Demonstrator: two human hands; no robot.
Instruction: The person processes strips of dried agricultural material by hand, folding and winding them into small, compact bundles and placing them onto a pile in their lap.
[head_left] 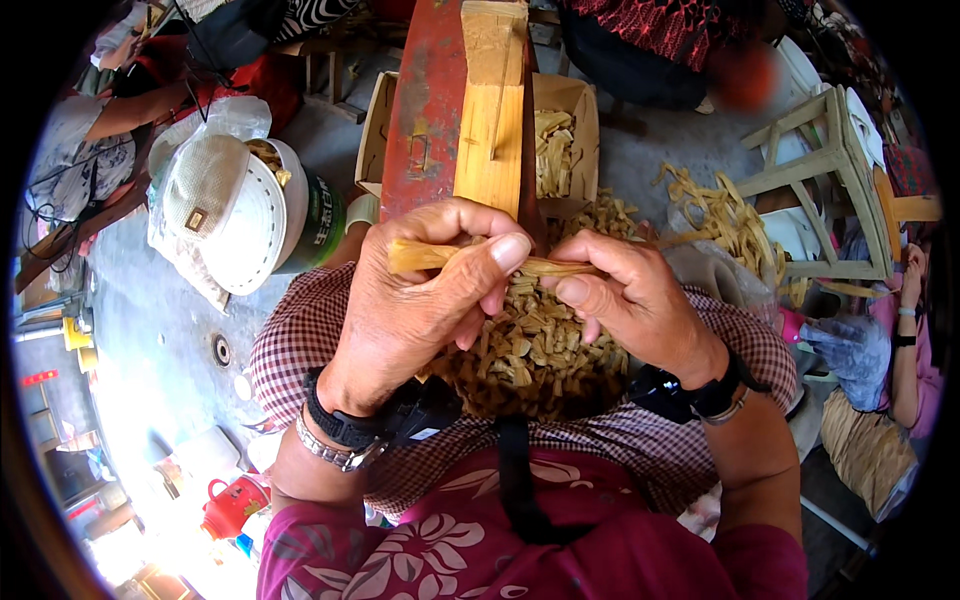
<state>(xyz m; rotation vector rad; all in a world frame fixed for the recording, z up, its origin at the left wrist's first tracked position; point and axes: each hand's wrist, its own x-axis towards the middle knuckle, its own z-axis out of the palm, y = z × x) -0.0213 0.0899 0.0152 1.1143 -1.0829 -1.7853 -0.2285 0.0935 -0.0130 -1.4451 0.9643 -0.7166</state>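
My left hand (412, 285) grips a yellow-brown dried plant strip (422, 257) between thumb and fingers, and a folded end sticks out to the left of the thumb. The strip runs across to my right hand (645, 305), which pinches its thin end. Beneath both hands, on the checked cloth (310, 340) over my lap, lies a heap of short knotted-looking pieces (520, 355) in the same colour. Just beyond my hands stands a red, worn bench (425, 90) with a wooden block (488, 130) on it; a thin upright rod or blade shows on the block.
A cardboard box (585, 105) with more pieces sits behind the bench. To the left is a white bucket (290, 190) under a woven bag. Long strips (735, 215) lie beside a wooden stool (840, 190) at right. Other people sit around; a red kettle (235, 507) stands lower left.
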